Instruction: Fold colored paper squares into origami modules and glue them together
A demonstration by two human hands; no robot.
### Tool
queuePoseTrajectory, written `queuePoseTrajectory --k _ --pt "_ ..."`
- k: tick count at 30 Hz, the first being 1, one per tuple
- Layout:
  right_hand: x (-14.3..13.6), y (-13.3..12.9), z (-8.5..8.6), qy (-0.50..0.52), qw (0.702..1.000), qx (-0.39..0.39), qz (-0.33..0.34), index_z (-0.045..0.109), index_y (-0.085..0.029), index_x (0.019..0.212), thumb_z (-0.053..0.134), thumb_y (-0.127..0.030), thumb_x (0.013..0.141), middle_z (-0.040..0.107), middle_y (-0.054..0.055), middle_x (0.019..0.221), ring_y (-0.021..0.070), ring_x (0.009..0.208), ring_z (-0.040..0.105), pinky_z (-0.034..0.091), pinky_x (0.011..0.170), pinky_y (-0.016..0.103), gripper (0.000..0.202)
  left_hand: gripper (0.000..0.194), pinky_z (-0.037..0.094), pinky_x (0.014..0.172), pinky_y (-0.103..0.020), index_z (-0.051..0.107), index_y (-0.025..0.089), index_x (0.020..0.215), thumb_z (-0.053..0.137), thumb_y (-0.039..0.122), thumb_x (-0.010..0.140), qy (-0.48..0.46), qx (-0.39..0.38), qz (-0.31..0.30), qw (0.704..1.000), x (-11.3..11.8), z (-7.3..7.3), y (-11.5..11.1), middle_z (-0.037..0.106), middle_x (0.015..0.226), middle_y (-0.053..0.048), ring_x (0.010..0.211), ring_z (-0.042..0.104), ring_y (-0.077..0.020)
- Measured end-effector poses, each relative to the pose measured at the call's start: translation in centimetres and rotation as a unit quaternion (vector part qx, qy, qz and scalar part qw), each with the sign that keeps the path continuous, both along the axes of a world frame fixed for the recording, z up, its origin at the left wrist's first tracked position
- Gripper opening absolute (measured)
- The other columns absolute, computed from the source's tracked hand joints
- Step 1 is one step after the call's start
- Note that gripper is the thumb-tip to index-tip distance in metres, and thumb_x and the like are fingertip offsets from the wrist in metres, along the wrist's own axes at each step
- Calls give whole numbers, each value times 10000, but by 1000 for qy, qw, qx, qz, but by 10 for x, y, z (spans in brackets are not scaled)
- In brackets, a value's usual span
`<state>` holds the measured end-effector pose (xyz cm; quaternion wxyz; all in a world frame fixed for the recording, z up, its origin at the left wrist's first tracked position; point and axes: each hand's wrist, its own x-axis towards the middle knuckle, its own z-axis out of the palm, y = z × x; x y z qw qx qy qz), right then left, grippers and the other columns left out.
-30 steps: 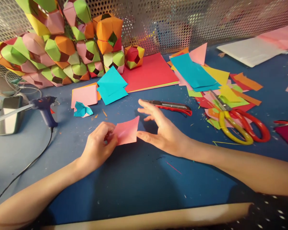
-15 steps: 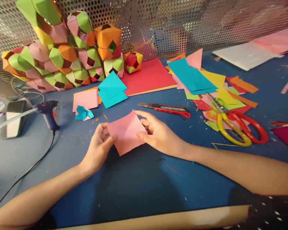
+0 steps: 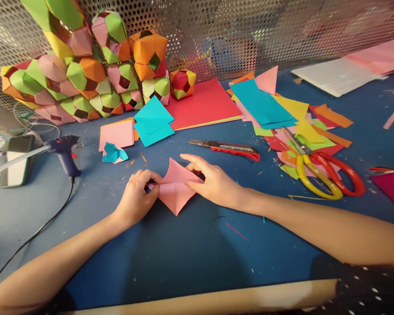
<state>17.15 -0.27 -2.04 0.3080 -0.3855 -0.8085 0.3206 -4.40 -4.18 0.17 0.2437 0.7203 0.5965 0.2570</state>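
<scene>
A blue work surface (image 3: 190, 262), marked with specks and small paper bits, runs up to a perforated metal panel (image 3: 190, 39). The pink sheet (image 3: 177, 188) is at the near middle of the surface, held between both hands, one corner pointing to the panel and one to the person. The left hand (image 3: 138, 194) pinches its left corner, thumb and fingers closed narrow on the paper. The right hand (image 3: 213, 179) holds the right corner with the thumb on top; its index finger extends past the paper, apart from the thumb.

Just beyond the right hand lies a cutter (image 3: 226, 146) with a red and black handle, its blade toward the left. To its right, scissors (image 3: 318, 170) with one yellow and one red handle rest on paper scraps (image 3: 328, 131). Beyond the left hand are a small blue and pink folded piece (image 3: 114, 153), a pink stack (image 3: 117, 134) and blue squares (image 3: 153, 122), which lie beside a large red sheet (image 3: 205, 103). Folded paper balls (image 3: 85, 76) are piled against the panel, at left. A glue gun (image 3: 65, 153) stands at far left, near a phone (image 3: 17, 161).
</scene>
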Motion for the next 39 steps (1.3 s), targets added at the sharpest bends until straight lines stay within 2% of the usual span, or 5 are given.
queuePoseTrajectory --k 4,8,13,23,39 --pt "0 -2 -3 -24 994 97 34 389 -186 1298 472 -59 790 620 47 915 175 853 573 486 802 359 531 107 420 710 -293 535 198 778 485 108 747 43 6 0 999 -2 0 4 608 814 -2 746 530 -150" --pt "0 -3 -5 -47 982 172 68 367 -179 1313 420 -16 808 621 82 1050 188 889 558 467 789 359 533 128 400 733 -299 539 198 764 469 92 757 62 13 -19 998 -4 2 5 593 775 8 748 514 -150" --pt "3 -2 -8 -57 973 191 116 372 -171 1316 398 -5 829 657 55 1037 189 862 525 436 783 367 516 147 380 790 -320 554 195 755 461 82 769 55 20 -34 998 -11 3 7 608 807 6 808 517 -157" --pt "2 -3 -3 -110 943 267 168 603 -164 1075 402 -103 916 652 58 1049 171 895 516 379 762 321 264 164 362 777 -319 567 183 748 448 78 789 77 56 -78 992 -18 2 9 619 813 0 805 515 -154" --pt "4 -2 -1 -144 910 342 183 644 -208 1015 421 -98 900 650 53 997 166 907 525 390 806 334 274 176 374 745 -321 588 180 737 451 78 779 134 92 -95 982 -23 0 10 627 816 -19 782 515 -164"
